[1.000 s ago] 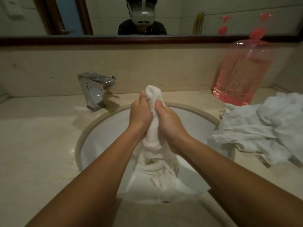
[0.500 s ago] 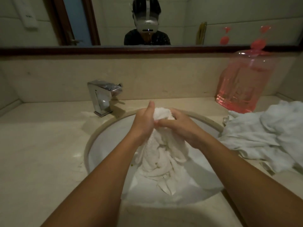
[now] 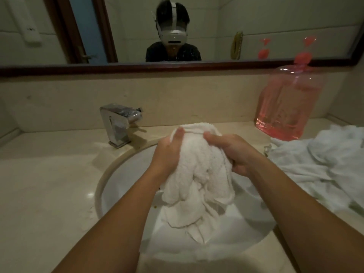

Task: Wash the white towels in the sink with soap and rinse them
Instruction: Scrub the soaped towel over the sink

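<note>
Over sink (image 3: pixel 110 180), towel (image 3: pixel 199 174) bunched between left hand (image 3: pixel 167 154), right hand (image 3: pixel 234 152)

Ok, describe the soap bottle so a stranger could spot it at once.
Start at the round sink and look to the counter's far right corner, against the back wall. The soap bottle stands there, just behind the towel pile. It is the only clear pink thing, with a pink pump on top.
</note>
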A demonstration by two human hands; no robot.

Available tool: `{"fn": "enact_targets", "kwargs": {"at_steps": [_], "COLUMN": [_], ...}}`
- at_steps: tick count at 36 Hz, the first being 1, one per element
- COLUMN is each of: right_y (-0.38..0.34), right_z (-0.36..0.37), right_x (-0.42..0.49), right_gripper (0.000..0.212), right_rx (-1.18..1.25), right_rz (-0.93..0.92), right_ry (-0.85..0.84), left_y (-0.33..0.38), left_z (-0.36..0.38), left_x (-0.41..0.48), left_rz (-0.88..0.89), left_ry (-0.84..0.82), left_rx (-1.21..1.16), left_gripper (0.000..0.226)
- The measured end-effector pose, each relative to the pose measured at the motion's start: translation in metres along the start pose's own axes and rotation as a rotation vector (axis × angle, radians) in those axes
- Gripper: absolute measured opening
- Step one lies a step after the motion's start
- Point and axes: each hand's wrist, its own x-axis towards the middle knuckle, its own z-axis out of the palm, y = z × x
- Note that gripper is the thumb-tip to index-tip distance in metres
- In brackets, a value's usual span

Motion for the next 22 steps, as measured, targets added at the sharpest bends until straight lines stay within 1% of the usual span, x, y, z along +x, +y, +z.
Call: {"fn": "enact_targets", "kwargs": {"at_steps": [2, 4, 6, 7, 8, 9, 10, 12, 13, 14, 15, 17, 19, 20, 22], "right_y": [0.006, 0.010, 0.014, 0.014, 0.013, 0.012, 0.012, 0.013, 0.012, 0.014, 0.016, 0.026, 0.031, 0.030, 0.024], "right_z": [-0.019, -0.031, -0.036, -0.035, -0.031, -0.026, -0.021, -0.009, -0.002, 0.007, 0.019, 0.049, 0.072, 0.075, 0.071], "right_x": [0.004, 0.006, 0.008, 0.009, 0.008, 0.008, 0.010, 0.017, 0.019, 0.022, 0.021, 0.017, 0.012, 0.012, 0.014], "right_gripper": [0.043, 0.049, 0.057, 0.054, 0.047, 0.042, 0.039, 0.040, 0.045, 0.051, 0.057, 0.065, 0.060, 0.059, 0.061], "right_rx": [-0.150, -0.312, -0.355, -0.345, -0.342, -0.336, -0.330, -0.324, -0.304, -0.267, -0.216, -0.078, 0.042, 0.080, 0.142], "right_rz": [0.054, 0.110, 0.165, 0.161, 0.133, 0.095, 0.053, -0.005, -0.019, -0.025, -0.009, 0.012, 0.000, -0.006, -0.005], "right_ry": [-0.076, -0.142, -0.217, -0.222, -0.187, -0.112, -0.004, 0.245, 0.323, 0.346, 0.318, 0.197, 0.134, 0.136, 0.178], "left_y": [0.001, 0.004, 0.006, 0.007, 0.007, 0.006, 0.006, 0.006, 0.006, 0.007, 0.007, 0.006, 0.007, 0.008, 0.012], "left_z": [-0.011, -0.019, -0.023, -0.024, -0.025, -0.025, -0.024, -0.018, -0.012, -0.006, 0.002, 0.013, 0.019, 0.020, 0.023], "left_x": [0.005, 0.006, 0.005, 0.005, 0.006, 0.006, 0.005, -0.001, -0.004, -0.007, -0.008, -0.007, -0.006, -0.006, -0.009], "left_rz": [-0.062, -0.117, -0.196, -0.224, -0.239, -0.233, -0.207, -0.134, -0.108, -0.093, -0.081, -0.069, -0.065, -0.066, -0.027], "left_ry": [0.073, 0.102, 0.107, 0.113, 0.126, 0.143, 0.156, 0.159, 0.157, 0.148, 0.138, 0.135, 0.161, 0.165, 0.140], "left_rx": [-0.072, -0.178, -0.302, -0.326, -0.305, -0.248, -0.158, 0.033, 0.086, 0.112, 0.126, 0.152, 0.129, 0.096, 0.045], "left_gripper": [0.058, 0.056, 0.058, 0.060, 0.061, 0.061, 0.061, 0.060, 0.062, 0.064, 0.068, 0.080, 0.086, 0.085, 0.073]}}
